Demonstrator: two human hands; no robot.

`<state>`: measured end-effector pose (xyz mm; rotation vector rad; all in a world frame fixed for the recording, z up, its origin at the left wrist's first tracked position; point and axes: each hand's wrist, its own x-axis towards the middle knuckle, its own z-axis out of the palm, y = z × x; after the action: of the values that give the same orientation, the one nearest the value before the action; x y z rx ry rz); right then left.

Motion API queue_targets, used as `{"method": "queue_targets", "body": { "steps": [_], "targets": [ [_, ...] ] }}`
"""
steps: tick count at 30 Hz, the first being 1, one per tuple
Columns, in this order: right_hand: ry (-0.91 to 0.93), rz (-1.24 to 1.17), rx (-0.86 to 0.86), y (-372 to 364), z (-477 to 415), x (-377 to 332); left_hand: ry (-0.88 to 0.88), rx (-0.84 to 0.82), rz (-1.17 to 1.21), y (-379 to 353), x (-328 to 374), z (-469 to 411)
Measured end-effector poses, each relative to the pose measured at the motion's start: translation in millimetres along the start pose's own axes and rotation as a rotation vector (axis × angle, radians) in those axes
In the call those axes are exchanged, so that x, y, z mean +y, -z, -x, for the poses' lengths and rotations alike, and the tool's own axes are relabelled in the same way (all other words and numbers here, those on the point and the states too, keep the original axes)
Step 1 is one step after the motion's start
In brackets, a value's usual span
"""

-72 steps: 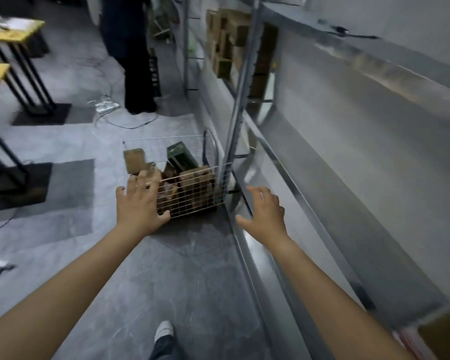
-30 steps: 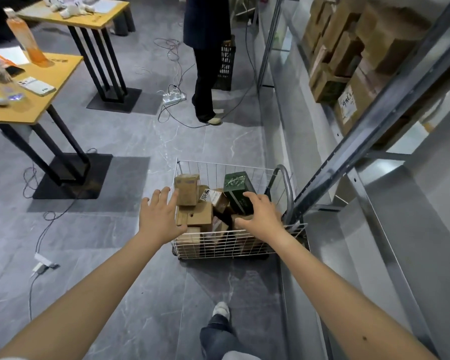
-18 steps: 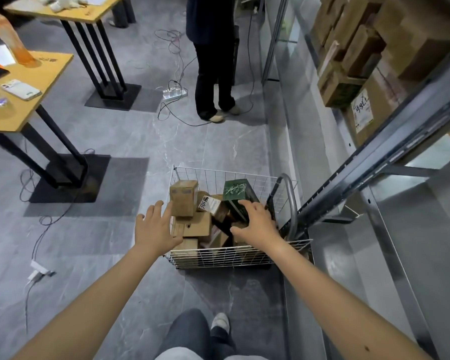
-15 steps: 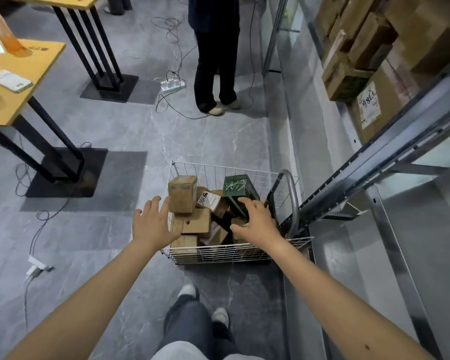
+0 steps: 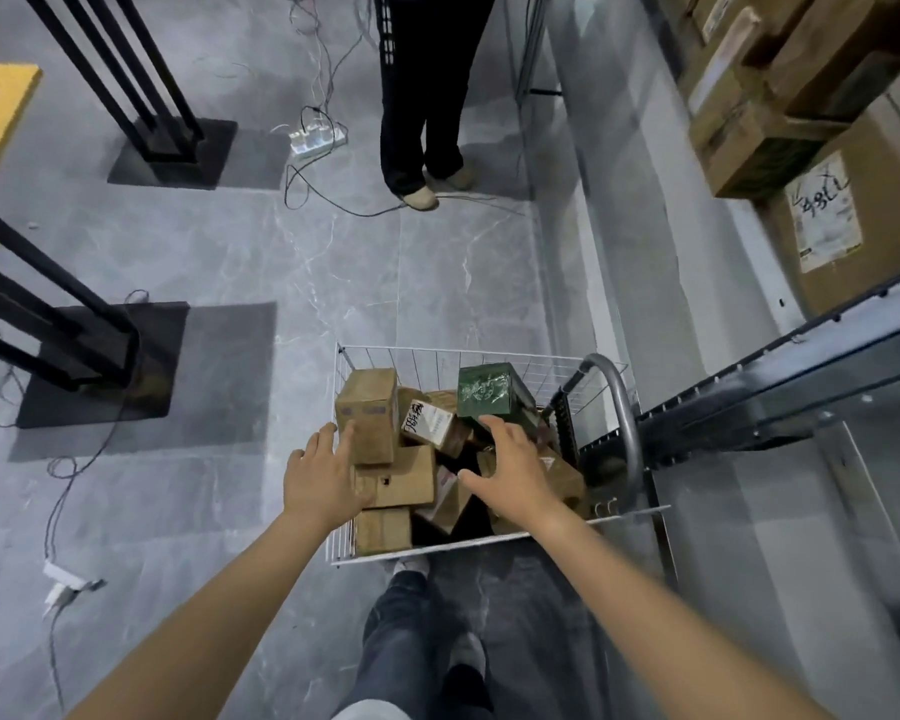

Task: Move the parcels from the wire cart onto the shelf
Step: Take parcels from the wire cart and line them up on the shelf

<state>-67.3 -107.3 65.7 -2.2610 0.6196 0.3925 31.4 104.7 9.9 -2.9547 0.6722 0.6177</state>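
Observation:
A white wire cart (image 5: 489, 356) stands on the floor beside the metal shelf (image 5: 780, 511) on the right. It holds several brown cardboard parcels and a dark green box (image 5: 487, 392). A tall brown parcel (image 5: 367, 413) stands upright at the cart's left. My left hand (image 5: 323, 475) is spread open against that tall parcel's near side. Above the cart's middle my right hand (image 5: 510, 467) hovers open, its fingertips just short of the green box. Neither hand holds anything.
A person in dark trousers (image 5: 422, 96) stands beyond the cart among floor cables and a power strip (image 5: 315, 135). Black table bases (image 5: 100, 356) stand at the left. Stacked cardboard boxes (image 5: 780, 96) fill the upper shelf at right. My own legs (image 5: 411, 631) are below.
I have stepped closer to the cart and the view has tilted down. Both hands have reached further in, the left up to the tall brown parcel, the right toward the green box.

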Motion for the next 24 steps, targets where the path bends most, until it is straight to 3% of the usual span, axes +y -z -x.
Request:
{"method": "queue_targets", "body": {
  "steps": [12, 24],
  "targets": [
    [-0.148, -0.153, -0.002, -2.7, -68.2, 12.6, -0.005, -0.251, -0.064, -30.3, -9.8, -109.5],
    [-0.202, -0.206, -0.05, -28.1, -118.0, 33.3, 0.179, -0.413, 0.088, -73.0, -4.7, -187.8]
  ]
}}
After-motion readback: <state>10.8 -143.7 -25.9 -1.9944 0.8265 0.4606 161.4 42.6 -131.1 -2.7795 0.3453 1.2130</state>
